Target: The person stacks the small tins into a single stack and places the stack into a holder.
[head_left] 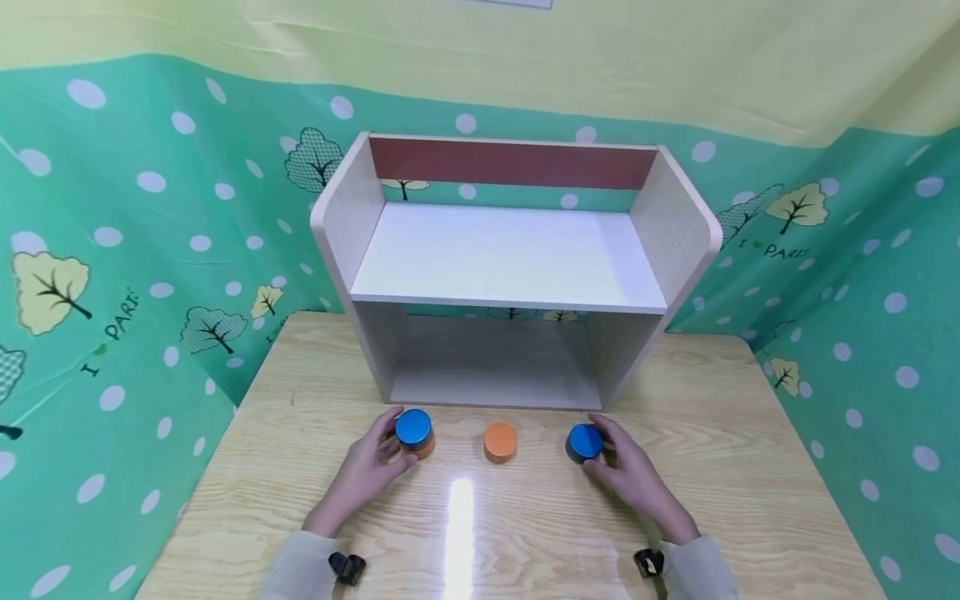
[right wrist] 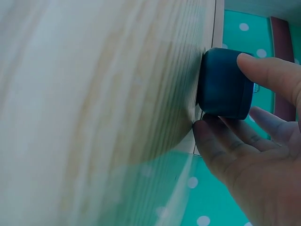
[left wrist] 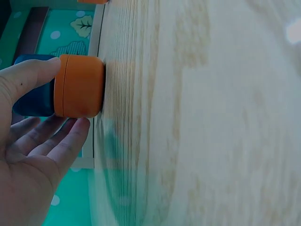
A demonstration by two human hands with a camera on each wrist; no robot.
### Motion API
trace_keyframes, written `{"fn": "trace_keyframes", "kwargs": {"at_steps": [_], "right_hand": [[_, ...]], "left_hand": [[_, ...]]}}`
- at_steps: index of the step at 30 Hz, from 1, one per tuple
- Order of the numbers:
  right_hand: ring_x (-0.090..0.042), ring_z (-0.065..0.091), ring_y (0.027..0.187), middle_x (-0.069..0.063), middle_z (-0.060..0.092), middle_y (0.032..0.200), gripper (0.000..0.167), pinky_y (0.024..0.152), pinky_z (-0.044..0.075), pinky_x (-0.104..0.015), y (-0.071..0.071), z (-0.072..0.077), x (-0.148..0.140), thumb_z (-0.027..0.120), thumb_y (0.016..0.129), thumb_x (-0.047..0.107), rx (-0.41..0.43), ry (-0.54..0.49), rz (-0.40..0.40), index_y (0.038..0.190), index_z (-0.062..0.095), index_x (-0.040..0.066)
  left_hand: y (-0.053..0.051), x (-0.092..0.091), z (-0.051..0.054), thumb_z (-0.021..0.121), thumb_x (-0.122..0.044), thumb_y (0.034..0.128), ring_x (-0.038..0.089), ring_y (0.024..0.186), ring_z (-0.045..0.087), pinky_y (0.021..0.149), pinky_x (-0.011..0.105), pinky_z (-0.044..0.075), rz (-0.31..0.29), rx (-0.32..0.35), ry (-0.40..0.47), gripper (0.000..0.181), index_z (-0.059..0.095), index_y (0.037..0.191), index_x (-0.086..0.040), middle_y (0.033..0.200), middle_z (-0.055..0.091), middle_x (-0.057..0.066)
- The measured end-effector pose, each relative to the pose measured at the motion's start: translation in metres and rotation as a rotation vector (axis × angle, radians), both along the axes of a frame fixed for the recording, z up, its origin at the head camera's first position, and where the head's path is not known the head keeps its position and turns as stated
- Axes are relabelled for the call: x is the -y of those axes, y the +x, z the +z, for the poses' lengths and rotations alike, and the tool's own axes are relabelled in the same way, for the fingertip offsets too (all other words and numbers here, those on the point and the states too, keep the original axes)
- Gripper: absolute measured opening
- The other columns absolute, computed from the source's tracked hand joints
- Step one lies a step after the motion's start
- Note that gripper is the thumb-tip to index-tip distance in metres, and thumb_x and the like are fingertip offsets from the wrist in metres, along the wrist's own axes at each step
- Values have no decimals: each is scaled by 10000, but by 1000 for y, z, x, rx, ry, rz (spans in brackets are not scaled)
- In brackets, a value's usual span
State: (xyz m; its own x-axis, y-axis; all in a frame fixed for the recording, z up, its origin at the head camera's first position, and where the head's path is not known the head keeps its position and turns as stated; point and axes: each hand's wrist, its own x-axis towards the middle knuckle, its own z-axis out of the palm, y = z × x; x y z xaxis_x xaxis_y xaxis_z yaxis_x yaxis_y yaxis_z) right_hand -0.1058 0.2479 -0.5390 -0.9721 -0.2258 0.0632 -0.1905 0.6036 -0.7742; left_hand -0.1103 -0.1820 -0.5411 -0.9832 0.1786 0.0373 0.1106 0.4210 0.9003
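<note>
In the head view a round blue tin [head_left: 414,427] is stacked on an orange tin [head_left: 422,450] on the table. My left hand [head_left: 372,458] curves around this stack. The left wrist view shows its thumb [left wrist: 35,73] along the blue tin, its tip at the orange tin's lid [left wrist: 60,89]; the other fingers are on the opposite side. To the right, my right hand [head_left: 630,467] holds another blue tin [head_left: 585,442] standing on the table, thumb [right wrist: 263,70] near its lid seam, fingers curved below in the right wrist view. Between the hands stands a single orange tin [head_left: 500,442].
A white two-level shelf [head_left: 510,258] with a brown back strip [head_left: 513,162] stands just behind the tins. The wooden table [head_left: 540,533] extends around them. A green patterned cloth [head_left: 187,208] hangs behind and along both sides.
</note>
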Motion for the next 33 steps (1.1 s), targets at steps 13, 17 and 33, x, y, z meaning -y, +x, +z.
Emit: {"fn": "trace_keyframes", "kwargs": {"at_steps": [13, 17, 33], "right_hand": [[-455, 470, 1301, -260, 459, 1454, 719, 1028, 451, -597, -1, 2, 2, 754, 854, -57, -20, 35, 10, 1481, 404, -15], [-458, 480, 1290, -265, 468, 1443, 713, 1022, 456, -599, -1, 3, 2, 755, 855, -55, -29, 39, 9, 1476, 408, -20], [-439, 507, 1270, -247, 485, 1436, 714, 978, 506, -563, 0, 4, 2, 761, 854, -44, -31, 44, -11, 1476, 412, -15]], "left_hand": [[-2, -1, -2, 802, -52, 851, 428, 1216, 570, 946, 457, 536, 8, 0, -22, 802, 367, 1524, -82, 1429, 492, 263], [-2, -1, -2, 793, -42, 858, 425, 1200, 583, 944, 455, 539, 13, 2, -21, 795, 363, 1526, -82, 1422, 500, 261], [-1, 0, -2, 794, -34, 853, 416, 1188, 594, 942, 459, 540, 23, 12, -25, 803, 361, 1527, -97, 1428, 500, 259]]}}
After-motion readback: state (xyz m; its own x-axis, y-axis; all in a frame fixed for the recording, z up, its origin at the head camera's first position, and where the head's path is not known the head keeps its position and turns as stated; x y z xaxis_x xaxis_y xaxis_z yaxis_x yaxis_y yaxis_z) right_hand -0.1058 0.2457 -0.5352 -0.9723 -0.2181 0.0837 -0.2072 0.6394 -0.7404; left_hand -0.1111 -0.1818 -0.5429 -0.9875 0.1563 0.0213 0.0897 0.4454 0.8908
